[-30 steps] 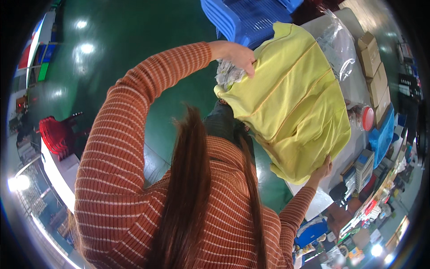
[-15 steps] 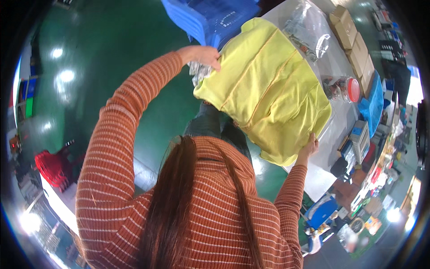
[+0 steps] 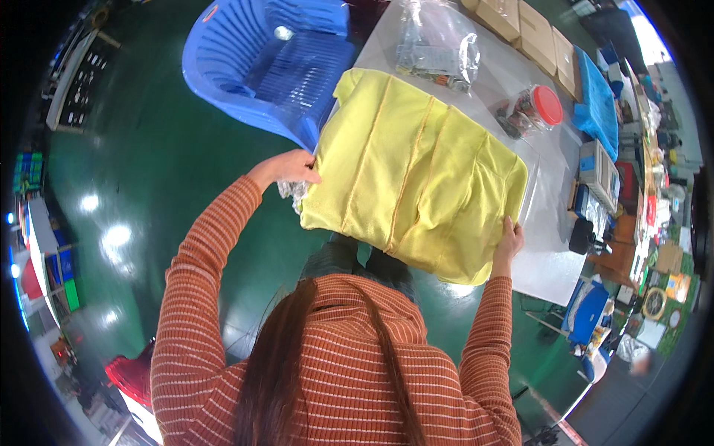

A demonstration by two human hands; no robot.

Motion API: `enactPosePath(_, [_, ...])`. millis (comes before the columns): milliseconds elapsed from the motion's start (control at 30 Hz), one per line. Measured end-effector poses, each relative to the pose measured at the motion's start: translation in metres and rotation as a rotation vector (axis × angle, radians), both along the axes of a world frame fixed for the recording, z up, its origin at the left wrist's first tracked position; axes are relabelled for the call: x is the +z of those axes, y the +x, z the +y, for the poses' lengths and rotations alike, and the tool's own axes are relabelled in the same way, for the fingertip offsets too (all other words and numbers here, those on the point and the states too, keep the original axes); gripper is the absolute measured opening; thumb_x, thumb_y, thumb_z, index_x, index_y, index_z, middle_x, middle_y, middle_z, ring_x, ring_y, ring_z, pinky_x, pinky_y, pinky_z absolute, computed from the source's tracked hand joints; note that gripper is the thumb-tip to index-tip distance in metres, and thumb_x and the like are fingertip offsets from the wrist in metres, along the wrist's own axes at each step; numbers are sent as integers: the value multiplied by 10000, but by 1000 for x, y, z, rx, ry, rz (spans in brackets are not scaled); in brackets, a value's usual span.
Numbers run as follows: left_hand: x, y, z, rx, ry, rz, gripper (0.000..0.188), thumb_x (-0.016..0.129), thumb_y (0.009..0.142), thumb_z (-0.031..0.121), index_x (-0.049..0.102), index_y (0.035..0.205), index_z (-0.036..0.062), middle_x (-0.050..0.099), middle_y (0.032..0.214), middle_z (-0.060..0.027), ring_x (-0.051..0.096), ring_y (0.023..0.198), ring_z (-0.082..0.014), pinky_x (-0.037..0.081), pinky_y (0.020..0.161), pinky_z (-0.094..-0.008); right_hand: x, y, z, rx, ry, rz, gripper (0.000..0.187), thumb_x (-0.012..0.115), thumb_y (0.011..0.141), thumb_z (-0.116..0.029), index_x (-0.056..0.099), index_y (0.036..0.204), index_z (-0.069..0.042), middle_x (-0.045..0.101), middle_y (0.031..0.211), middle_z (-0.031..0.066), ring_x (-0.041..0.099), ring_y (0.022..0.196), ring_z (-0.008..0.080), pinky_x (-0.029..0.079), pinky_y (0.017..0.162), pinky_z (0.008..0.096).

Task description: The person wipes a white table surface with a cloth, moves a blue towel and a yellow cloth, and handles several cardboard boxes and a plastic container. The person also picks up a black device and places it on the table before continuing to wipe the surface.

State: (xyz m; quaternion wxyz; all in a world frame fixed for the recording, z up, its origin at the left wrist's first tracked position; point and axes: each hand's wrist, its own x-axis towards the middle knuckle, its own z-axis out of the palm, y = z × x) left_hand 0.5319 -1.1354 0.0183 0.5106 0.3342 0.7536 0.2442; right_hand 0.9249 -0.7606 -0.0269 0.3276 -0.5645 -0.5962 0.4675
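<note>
A folded yellow cloth (image 3: pixel 416 186), with several raised seams running across it, is spread between my hands over the near left edge of the table. My left hand (image 3: pixel 288 169) pinches its left edge, thumb on top. Below that hand hangs something whitish and crinkled (image 3: pixel 292 192), which I cannot make out further. At the cloth's lower right edge, my right hand (image 3: pixel 509 241) grips it with the fingers partly hidden. Slight wrinkles cross the right half of the cloth.
Beyond the cloth's left side stands a blue plastic chair (image 3: pixel 253 67). On the grey-white table (image 3: pixel 550 256) are clear plastic bags (image 3: pixel 439 52), a red-lidded clear jar (image 3: pixel 532 110), cardboard boxes (image 3: pixel 537 37) and a blue plastic bag (image 3: pixel 597 104). A blue stool-like seat (image 3: pixel 586 312) stands at right.
The view has shifted, so more of the blue chair and table shows. The cloth looks more level and lies closer over the table; both hands have kept their grip on it.
</note>
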Motion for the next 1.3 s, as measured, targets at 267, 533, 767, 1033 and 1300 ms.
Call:
enactPosePath(267, [1, 3, -1, -54, -102, 95, 357, 684, 704, 244, 643, 897, -54, 662, 791, -151, 612, 699, -202, 474, 658, -337, 4, -6, 3, 56, 9, -147, 264, 641, 832, -183, 622, 943, 55, 621, 786, 60, 545, 665, 108, 447, 595, 260])
enactPosePath(533, [6, 10, 4, 31, -155, 18, 388, 682, 685, 255, 640, 902, -63, 664, 768, -139, 628, 682, -194, 486, 644, -322, 22, -24, 11, 92, 26, -234, 304, 626, 839, -207, 603, 980, 61, 601, 768, 73, 515, 671, 129, 429, 613, 280])
enactPosePath(767, [-4, 12, -4, 151, -219, -45, 304, 690, 692, 200, 658, 871, -43, 667, 766, -90, 604, 661, -127, 489, 621, -295, 32, -19, 9, 177, 55, -534, 361, 614, 836, -166, 528, 1127, 31, 573, 973, 141, 534, 882, 220, 439, 755, 323])
enactPosePath(1033, [-14, 17, -22, 202, -224, -110, 365, 692, 678, 278, 671, 931, 16, 672, 794, -141, 636, 702, -188, 496, 682, -321, 88, -228, 98, 701, 756, -426, 519, 631, 799, -147, 451, 1263, -2, 497, 1183, 204, 467, 1123, 352, 386, 941, 389])
enactPosePath(1300, [-3, 10, -6, 154, -395, -76, 426, 705, 654, 374, 692, 938, 58, 667, 826, -155, 637, 757, -241, 489, 717, -350, -70, -449, 293, 662, -274, -484, 607, 574, 816, -546, 637, 1003, 28, 603, 933, 143, 577, 833, 216, 458, 735, 307])
